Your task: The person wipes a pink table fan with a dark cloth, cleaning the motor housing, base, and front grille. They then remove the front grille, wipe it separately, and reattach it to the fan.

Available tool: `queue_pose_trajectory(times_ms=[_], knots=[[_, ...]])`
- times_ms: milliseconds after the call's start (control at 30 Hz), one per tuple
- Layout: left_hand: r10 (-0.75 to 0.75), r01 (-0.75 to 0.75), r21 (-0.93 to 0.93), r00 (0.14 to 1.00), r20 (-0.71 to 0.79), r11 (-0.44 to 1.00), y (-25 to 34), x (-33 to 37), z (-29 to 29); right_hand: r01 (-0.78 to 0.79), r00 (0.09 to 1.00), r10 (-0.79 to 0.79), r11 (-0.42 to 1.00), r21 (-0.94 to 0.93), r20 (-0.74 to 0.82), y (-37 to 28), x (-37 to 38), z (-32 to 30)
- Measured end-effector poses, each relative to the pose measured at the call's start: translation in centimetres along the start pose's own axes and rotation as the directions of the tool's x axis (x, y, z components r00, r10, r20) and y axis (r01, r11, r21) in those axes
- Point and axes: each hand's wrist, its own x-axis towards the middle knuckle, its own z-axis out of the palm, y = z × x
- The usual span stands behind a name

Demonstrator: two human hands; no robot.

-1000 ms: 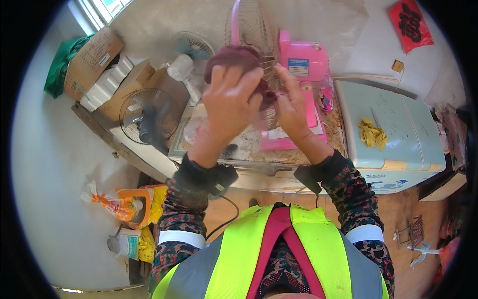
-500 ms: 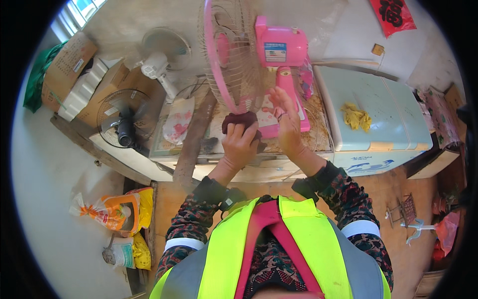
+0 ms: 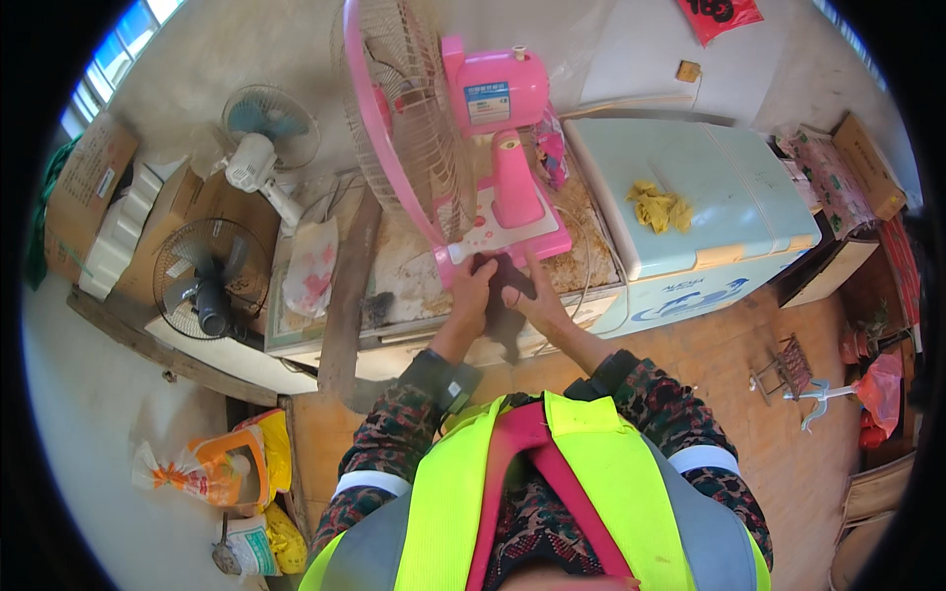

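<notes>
This looks like a cluttered home storeroom or small repair corner. A worn bench (image 3: 394, 286) carries a pink fan (image 3: 463, 138), with two more fans (image 3: 261, 138) beside it, a chest freezer (image 3: 709, 197), cardboard boxes (image 3: 84, 192) and sacks (image 3: 212, 468) on the floor.

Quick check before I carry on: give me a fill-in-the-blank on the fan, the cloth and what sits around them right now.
1. Both hands, the left hand and the right hand, hold a dark ____ between them.
2. The cloth is at the base of the ____ fan.
3. A crumpled ____ rag lies on the pale chest freezer.
4. The black fan lies to the person's ____.

Missing words: cloth; pink; yellow; left
</notes>
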Motion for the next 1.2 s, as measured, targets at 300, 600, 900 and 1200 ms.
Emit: queue_pose_trajectory(times_ms=[300,600,900,1200], knots=[[0.102,-0.170,0.203,0.945,0.310,0.964,1.8,-0.9,2.5,0.116,0.964,-0.162,0.970,-0.215,-0.209,-3.0,1.7,-2.8],[-0.092,0.020,0.239,0.951,0.296,0.971,7.4,-3.4,-5.0,0.555,0.749,-0.562,0.821,-0.130,-0.351,-19.0,13.5,-8.2],[-0.041,-0.015,0.224,0.970,0.240,0.974,7.6,-2.6,-4.8,0.341,0.751,-0.652,0.247,-0.907,0.105,-21.9,21.0,-4.4],[-0.148,0.085,0.366,0.978,0.150,0.927,8.0,-1.2,-8.5,0.239,0.893,-0.384,0.847,-0.475,-0.235,-10.8,14.2,-6.5]])
